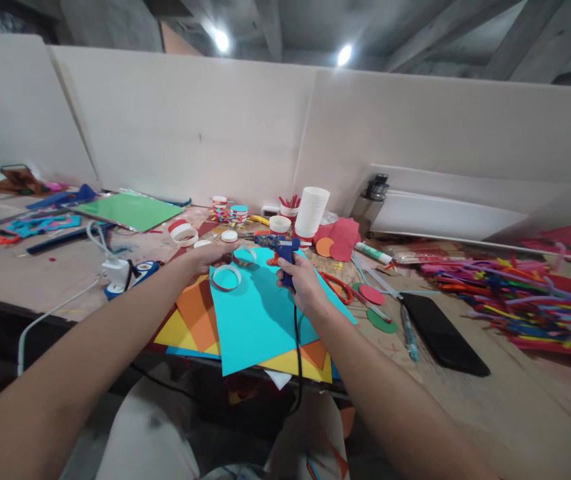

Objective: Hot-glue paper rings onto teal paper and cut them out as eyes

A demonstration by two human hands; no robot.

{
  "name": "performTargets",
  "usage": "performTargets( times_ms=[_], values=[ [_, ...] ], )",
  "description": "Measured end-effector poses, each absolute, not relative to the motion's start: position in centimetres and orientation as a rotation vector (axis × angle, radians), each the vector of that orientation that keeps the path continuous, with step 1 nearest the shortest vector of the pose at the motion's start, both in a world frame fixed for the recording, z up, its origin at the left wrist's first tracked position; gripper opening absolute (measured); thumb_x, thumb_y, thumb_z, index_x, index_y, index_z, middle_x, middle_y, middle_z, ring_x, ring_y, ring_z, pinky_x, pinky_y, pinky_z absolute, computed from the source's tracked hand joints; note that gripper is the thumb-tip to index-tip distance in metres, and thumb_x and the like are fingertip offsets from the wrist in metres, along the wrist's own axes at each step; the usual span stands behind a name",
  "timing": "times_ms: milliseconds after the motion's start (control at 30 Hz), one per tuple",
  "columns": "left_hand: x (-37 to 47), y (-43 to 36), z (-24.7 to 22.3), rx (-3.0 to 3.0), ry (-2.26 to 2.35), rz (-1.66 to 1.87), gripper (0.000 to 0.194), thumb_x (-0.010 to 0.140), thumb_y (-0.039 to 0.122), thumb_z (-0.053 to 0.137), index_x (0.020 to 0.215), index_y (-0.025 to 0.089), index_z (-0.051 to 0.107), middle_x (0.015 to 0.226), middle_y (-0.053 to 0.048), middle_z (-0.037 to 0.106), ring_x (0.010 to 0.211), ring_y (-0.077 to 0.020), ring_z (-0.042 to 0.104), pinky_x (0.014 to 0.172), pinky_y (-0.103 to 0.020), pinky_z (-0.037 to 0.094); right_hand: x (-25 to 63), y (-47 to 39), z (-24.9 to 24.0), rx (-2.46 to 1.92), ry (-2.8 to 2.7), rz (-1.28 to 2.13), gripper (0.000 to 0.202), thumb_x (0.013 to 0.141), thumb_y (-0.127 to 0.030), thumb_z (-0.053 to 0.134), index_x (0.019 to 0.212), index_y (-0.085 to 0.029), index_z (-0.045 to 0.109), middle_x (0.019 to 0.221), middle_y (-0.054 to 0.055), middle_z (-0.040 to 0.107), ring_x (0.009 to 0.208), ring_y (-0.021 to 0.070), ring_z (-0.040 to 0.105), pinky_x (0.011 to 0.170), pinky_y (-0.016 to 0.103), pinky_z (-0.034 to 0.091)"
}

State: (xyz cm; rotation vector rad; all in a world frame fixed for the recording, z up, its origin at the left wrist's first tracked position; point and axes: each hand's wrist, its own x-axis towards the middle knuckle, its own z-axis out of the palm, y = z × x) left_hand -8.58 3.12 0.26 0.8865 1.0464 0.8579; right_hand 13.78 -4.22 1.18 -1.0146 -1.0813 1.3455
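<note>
In my right hand (301, 280) is a blue hot glue gun (285, 250), fingers wrapped round its handle and nozzle pointing left. Its black cord (296, 353) hangs over the table's front edge. My left hand (213, 257) closes its fingertips at the edge of a small white-rimmed paper ring (244, 256), turquoise inside, just below the gun's nozzle. Part of that ring is hidden by the fingers. Another such paper ring (226, 278) lies on the turquoise paper sheet (255, 327) below my left hand. Orange paper (198, 313) and yellow paper (180, 333) lie underneath.
A tall stack of white paper cups (312, 210) stands behind the glue gun. To the right are a black phone (443, 333) and many pipe cleaners (515, 293). A power strip with a white plug (115, 272) sits left of my forearm. White boards (190, 127) stand behind.
</note>
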Motion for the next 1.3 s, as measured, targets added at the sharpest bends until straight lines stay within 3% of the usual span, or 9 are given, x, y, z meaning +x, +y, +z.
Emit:
performTargets(
  times_ms=[67, 133, 300, 533, 667, 833, 1000, 1133, 1300],
  values=[
    [-8.4, 2.7, 0.0, 0.89, 0.994, 0.81, 0.022, 0.081, 0.032, 0.076, 0.089, 0.014, 0.068, 0.076, -0.008, 0.074, 0.062, -0.019, 0.068, 0.058, -0.029, 0.057, 13.8, -4.4, 1.4, -1.022, -1.087, 1.345, 0.024, 0.07, -0.031, 0.069, 0.088, -0.019, 0.059, 0.077, 0.001, 0.071, 0.052, 0.0082, 0.048, 0.046, 0.023, 0.04],
    [-8.4, 2.5, -0.3, 0.894, 0.997, 0.747, 0.026, 0.08, 0.036, 0.077, 0.091, 0.013, 0.07, 0.083, -0.012, 0.076, 0.07, -0.022, 0.071, 0.066, -0.033, 0.059, 13.9, -4.6, 1.5, -1.037, -1.095, 1.348, 0.024, 0.071, -0.032, 0.068, 0.088, -0.02, 0.059, 0.069, -0.001, 0.068, 0.052, 0.0089, 0.049, 0.046, 0.023, 0.04],
    [-8.8, 2.6, -0.7, 0.885, 1.019, 0.712, 0.032, 0.07, 0.028, 0.086, 0.093, 0.01, 0.072, 0.081, -0.013, 0.076, 0.071, -0.0241, 0.073, 0.064, -0.031, 0.059, 14.0, -4.7, 1.6, -1.059, -1.117, 1.346, 0.022, 0.073, -0.033, 0.068, 0.089, -0.02, 0.059, 0.055, -0.005, 0.057, 0.05, 0.0103, 0.049, 0.046, 0.023, 0.037],
    [-9.3, 1.9, -0.4, 0.849, 0.997, 0.734, 0.029, 0.073, 0.025, 0.081, 0.097, 0.01, 0.074, 0.093, -0.017, 0.078, 0.074, -0.0256, 0.074, 0.069, -0.034, 0.061, 14.0, -4.4, 1.2, -0.964, -1.094, 1.364, 0.026, 0.069, -0.031, 0.07, 0.089, -0.019, 0.059, 0.085, 0.002, 0.072, 0.051, 0.0077, 0.048, 0.046, 0.023, 0.04],
    [-10.4, 1.2, 0.2, 0.814, 0.995, 0.802, 0.021, 0.079, 0.024, 0.074, 0.096, 0.01, 0.074, 0.091, -0.017, 0.077, 0.067, -0.0243, 0.072, 0.066, -0.036, 0.061, 14.1, -4.6, 1.7, -0.969, -1.077, 1.367, 0.028, 0.069, -0.032, 0.073, 0.089, -0.02, 0.058, 0.077, 0.0, 0.069, 0.054, 0.0085, 0.049, 0.047, 0.023, 0.041],
    [-12.1, 0.7, 1.7, 0.861, 1.032, 1.001, 0.013, 0.08, 0.02, 0.071, 0.087, 0.01, 0.074, 0.079, -0.015, 0.076, 0.063, -0.0239, 0.071, 0.06, -0.033, 0.06, 14.1, -4.9, 2.2, -0.868, -1.085, 1.371, 0.034, 0.066, -0.034, 0.076, 0.091, -0.021, 0.057, 0.082, 0.0, 0.07, 0.055, 0.0084, 0.048, 0.047, 0.022, 0.041],
    [-13.5, 0.1, 3.2, 0.796, 0.942, 1.125, 0.027, 0.086, 0.029, 0.062, 0.1, 0.01, 0.075, 0.087, -0.016, 0.077, 0.075, -0.0298, 0.074, 0.07, -0.041, 0.061, 14.5, -5.0, 3.2, -0.739, -1.102, 1.363, 0.035, 0.067, -0.035, 0.076, 0.095, -0.022, 0.058, 0.089, 0.0, 0.072, 0.058, 0.0084, 0.048, 0.048, 0.022, 0.04],
    [-13.8, 0.3, 3.4, 0.797, 0.857, 1.302, 0.033, 0.089, 0.032, 0.058, 0.111, 0.013, 0.073, 0.09, -0.014, 0.077, 0.086, -0.0303, 0.074, 0.076, -0.04, 0.061, 15.4, -5.0, 4.4, -0.693, -1.119, 1.301, 0.033, 0.068, -0.035, 0.076, 0.094, -0.023, 0.059, 0.095, 0.002, 0.071, 0.059, 0.0086, 0.046, 0.05, 0.023, 0.041],
    [-12.7, 0.5, 3.2, 0.784, 0.849, 1.456, 0.03, 0.088, 0.036, 0.061, 0.103, 0.013, 0.073, 0.086, -0.012, 0.076, 0.08, -0.0273, 0.073, 0.071, -0.036, 0.061, 16.8, -4.7, 5.2, -0.645, -1.097, 1.242, 0.031, 0.069, -0.032, 0.076, 0.093, -0.023, 0.058, 0.092, 0.001, 0.068, 0.059, 0.0086, 0.044, 0.051, 0.024, 0.039]
  ],
)
